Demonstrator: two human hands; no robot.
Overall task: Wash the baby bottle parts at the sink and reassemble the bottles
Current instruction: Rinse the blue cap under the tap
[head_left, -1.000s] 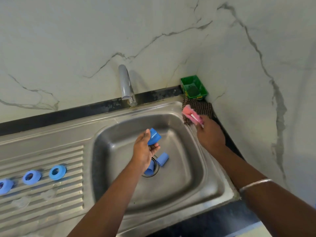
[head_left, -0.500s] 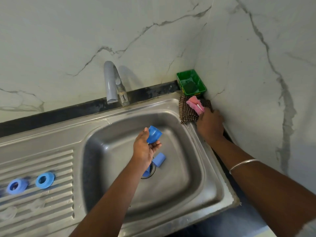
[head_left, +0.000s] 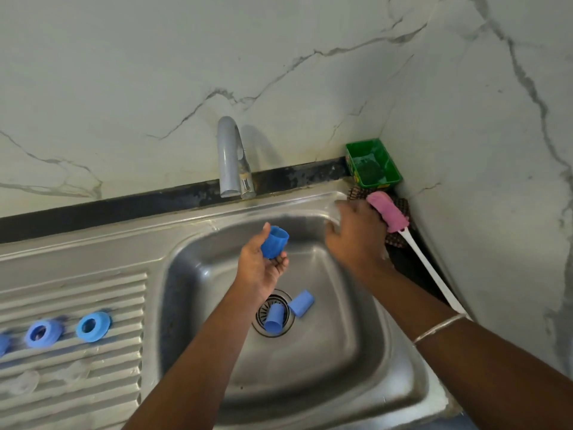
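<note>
- Cap (head_left: 274, 246) in your left hand (head_left: 259, 268): solid royal blue, no pattern.
- Two caps in the sink basin, one on the drain (head_left: 274, 318), one beside it (head_left: 301, 303): lighter blue, plain.
- Rings on the draining board: one sky blue (head_left: 93, 326), one periwinkle blue (head_left: 43, 333), both blurred.
- Sink (head_left: 192, 218): bare silver steel, ribbed lines on the draining board.
- Tap (head_left: 228, 156): pale grey spout, chrome piece beside it.
- Brush at the sink's far right corner: pink head (head_left: 388, 212), white handle (head_left: 428, 271).
- Cloth (head_left: 400, 240) under the brush: dark brown with a small check.
- Tray (head_left: 373, 162): bright green.
- Wall (head_left: 155, 72): white marble, grey veins.
- Strip (head_left: 124, 206) behind the sink: black.
- Bangle (head_left: 440, 327) on your right wrist: silver.
</note>
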